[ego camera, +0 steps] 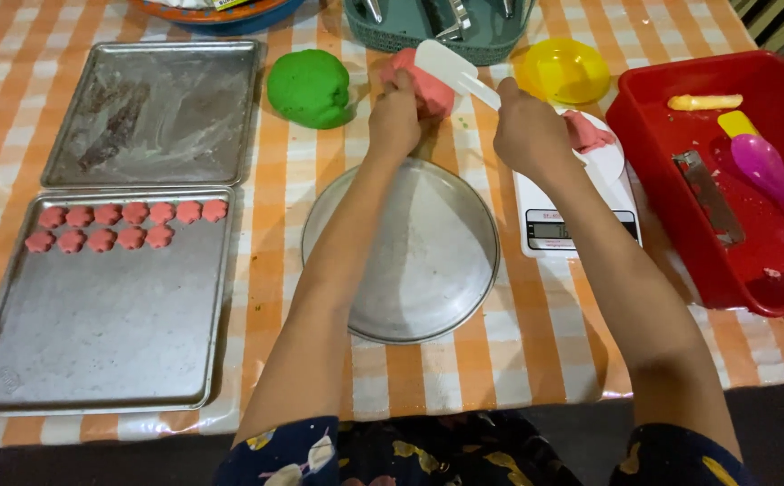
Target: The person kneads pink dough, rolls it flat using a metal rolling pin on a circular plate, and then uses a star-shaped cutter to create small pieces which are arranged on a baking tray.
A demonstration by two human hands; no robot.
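My left hand (pixel 394 115) rests on a lump of pink dough (pixel 421 81) at the far middle of the table, gripping it. In my right hand (pixel 527 130) is a white scraper (pixel 450 69), its blade pressed against the top of the pink dough. A small piece of pink dough (pixel 587 131) lies on the white kitchen scale (pixel 576 220) just right of that hand. Below my hands sits a round metal plate (pixel 410 261). A green dough ball (pixel 309 87) lies to the left of the pink lump.
Two metal trays lie at the left: the near tray (pixel 95 333) carries several pink flower-shaped pieces (pixel 126 225), the far tray (pixel 153 112) is floured. A red bin (pixel 680 180) with a purple spoon (pixel 770 175) stands right. A yellow bowl (pixel 564 70) and teal basket (pixel 437 27) stand behind.
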